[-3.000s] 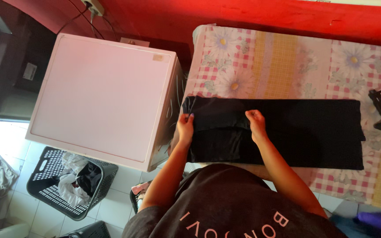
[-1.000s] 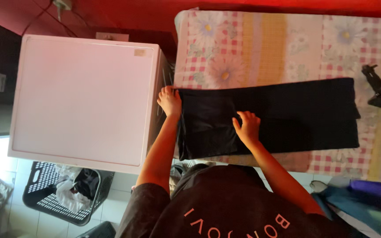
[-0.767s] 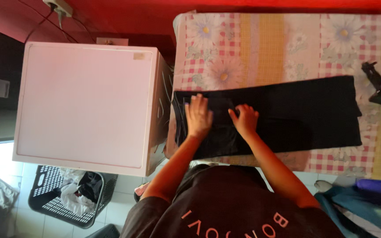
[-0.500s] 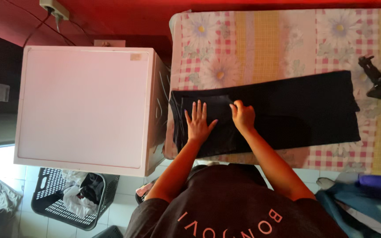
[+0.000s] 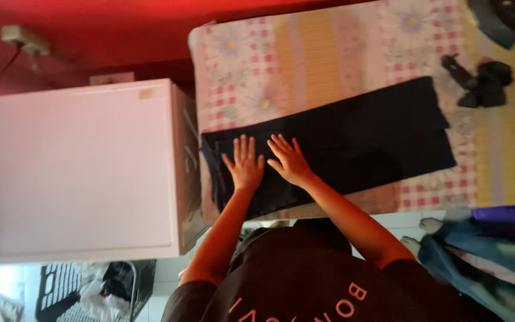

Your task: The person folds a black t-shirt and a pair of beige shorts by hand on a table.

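Observation:
A dark folded garment (image 5: 359,140) lies flat across a bed with a checked, flowered sheet (image 5: 305,59). My left hand (image 5: 244,164) rests palm down on the garment's left end, fingers spread. Right beside it, my right hand (image 5: 289,160) also presses flat on the cloth with its fingers apart. Neither hand holds anything.
A white box-shaped appliance (image 5: 84,170) stands against the bed's left edge. A black laundry basket (image 5: 61,289) with clothes sits on the tiled floor below it. Dark items (image 5: 481,80) lie on the bed at the right. Another person's feet and jeans (image 5: 448,238) are at the lower right.
My left hand has come in from the garment's left edge to lie flat beside my right hand. The view has tilted and the bed now sits further right.

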